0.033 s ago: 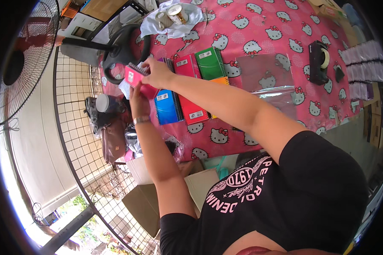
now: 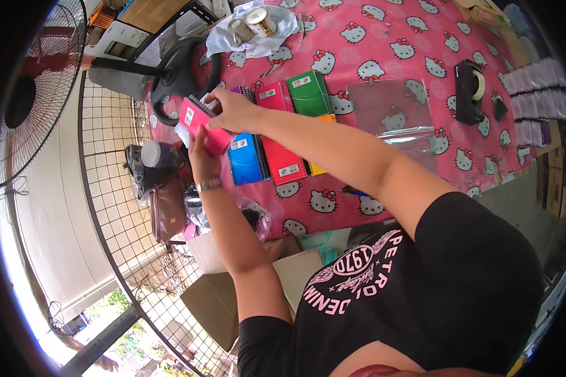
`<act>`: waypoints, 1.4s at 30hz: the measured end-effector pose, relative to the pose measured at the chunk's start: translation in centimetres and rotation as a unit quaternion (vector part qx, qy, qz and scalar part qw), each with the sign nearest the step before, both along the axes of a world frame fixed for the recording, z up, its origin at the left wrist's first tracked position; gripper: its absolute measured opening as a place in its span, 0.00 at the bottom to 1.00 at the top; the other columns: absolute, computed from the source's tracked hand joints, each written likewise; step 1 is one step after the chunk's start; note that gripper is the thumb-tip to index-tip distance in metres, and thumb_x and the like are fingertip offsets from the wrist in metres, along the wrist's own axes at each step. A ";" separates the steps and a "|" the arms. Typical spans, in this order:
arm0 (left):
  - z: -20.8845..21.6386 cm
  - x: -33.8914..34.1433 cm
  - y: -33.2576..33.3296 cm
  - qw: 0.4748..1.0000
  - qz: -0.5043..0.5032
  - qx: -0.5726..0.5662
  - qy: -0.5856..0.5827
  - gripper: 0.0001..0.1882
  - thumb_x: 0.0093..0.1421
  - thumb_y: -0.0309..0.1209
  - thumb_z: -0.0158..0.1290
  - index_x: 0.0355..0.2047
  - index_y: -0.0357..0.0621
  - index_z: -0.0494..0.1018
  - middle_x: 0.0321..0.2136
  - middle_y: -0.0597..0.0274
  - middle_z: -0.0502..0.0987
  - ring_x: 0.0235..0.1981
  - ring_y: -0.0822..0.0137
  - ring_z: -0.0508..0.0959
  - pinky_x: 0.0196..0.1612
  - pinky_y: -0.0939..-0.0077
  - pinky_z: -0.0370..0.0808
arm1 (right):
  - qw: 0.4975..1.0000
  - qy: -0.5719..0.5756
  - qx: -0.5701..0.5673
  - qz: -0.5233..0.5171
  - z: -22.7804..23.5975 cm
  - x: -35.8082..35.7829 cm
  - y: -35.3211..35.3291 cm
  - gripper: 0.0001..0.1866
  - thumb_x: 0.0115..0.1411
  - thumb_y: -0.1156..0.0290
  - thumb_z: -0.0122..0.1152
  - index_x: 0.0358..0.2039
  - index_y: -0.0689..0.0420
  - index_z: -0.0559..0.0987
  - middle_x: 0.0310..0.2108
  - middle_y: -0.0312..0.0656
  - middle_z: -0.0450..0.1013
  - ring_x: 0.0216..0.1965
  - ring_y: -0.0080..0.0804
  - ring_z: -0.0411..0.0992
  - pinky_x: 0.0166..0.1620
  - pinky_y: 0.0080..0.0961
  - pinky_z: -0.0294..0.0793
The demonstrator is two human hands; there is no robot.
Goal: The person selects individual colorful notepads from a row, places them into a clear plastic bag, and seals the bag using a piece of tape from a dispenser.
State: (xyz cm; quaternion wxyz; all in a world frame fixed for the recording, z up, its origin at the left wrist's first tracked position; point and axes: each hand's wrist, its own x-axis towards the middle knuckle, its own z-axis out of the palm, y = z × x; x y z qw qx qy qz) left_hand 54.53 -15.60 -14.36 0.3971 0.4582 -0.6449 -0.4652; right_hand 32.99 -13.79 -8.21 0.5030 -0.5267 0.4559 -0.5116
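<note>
A pink spiral notebook [image 2: 216, 142] is held up at the left end of the table, its cover tilted toward me. My left hand [image 2: 204, 157] grips its lower edge, with the thumb on the cover. My right hand [image 2: 234, 112] has its fingers closed at the upper edge, by the black spiral. Just right of it, more spiral notebooks lie in rows: a blue notebook [image 2: 246, 164], a red notebook [image 2: 287, 166], another red one behind it, and a green notebook [image 2: 310, 95]. My right forearm partly covers a yellow notebook [image 2: 318, 167]. A purple one shows partly behind my right hand.
Clear plastic sleeves [image 2: 390, 110] lie right of the notebooks on the pink patterned tablecloth [image 2: 358, 56]. Farther right stands a black tape dispenser [image 2: 468, 94], beside wrapped stacks [image 2: 538, 103]. A can [image 2: 260, 22] sits at the back; a fan [image 2: 34, 94] and wire grid [image 2: 110, 163] are left.
The pink notebook has tipped so that more of its cover faces me. Both hands keep their hold with little shift.
</note>
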 end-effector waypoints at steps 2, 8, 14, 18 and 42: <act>0.3 0.5 3.6 0.947 0.044 0.171 0.267 0.21 0.62 0.25 0.50 0.56 0.43 0.66 0.43 0.56 0.76 0.45 0.63 0.77 0.41 0.73 0.79 | 0.997 0.003 0.006 0.082 0.6 -3.2 1.8 0.39 0.46 0.54 0.72 0.53 0.64 0.70 0.47 0.55 0.73 0.51 0.43 0.72 0.53 0.34 0.70; 1.9 -8.6 18.6 0.766 0.058 0.339 0.544 0.20 0.67 0.37 0.45 0.54 0.38 0.67 0.46 0.52 0.77 0.46 0.56 0.78 0.49 0.57 0.76 | 0.819 0.441 0.241 -0.277 -11.7 -16.9 6.1 0.37 0.49 0.46 0.69 0.48 0.65 0.73 0.45 0.57 0.71 0.52 0.49 0.69 0.55 0.39 0.70; -0.1 -10.7 23.8 0.806 0.129 0.390 0.426 0.15 0.63 0.30 0.52 0.50 0.41 0.71 0.46 0.58 0.78 0.49 0.61 0.77 0.54 0.55 0.74 | 0.854 0.429 0.166 -0.244 -11.9 -18.2 4.3 0.28 0.47 0.60 0.71 0.44 0.63 0.72 0.41 0.55 0.73 0.44 0.50 0.73 0.47 0.39 0.74; 0.6 -11.0 24.1 0.846 0.139 0.367 0.360 0.22 0.63 0.38 0.53 0.54 0.42 0.66 0.49 0.59 0.76 0.50 0.61 0.76 0.54 0.56 0.74 | 0.942 0.280 0.009 -0.183 -5.2 -17.1 4.2 0.25 0.48 0.66 0.70 0.43 0.61 0.71 0.34 0.50 0.76 0.37 0.46 0.77 0.43 0.37 0.75; 2.2 -11.2 27.4 0.794 0.161 0.332 0.482 0.26 0.62 0.44 0.53 0.56 0.44 0.66 0.50 0.57 0.75 0.49 0.57 0.77 0.51 0.51 0.75 | 0.951 0.308 0.004 -0.019 -1.1 -9.8 14.5 0.37 0.48 0.57 0.72 0.54 0.60 0.65 0.46 0.54 0.72 0.49 0.45 0.71 0.51 0.38 0.69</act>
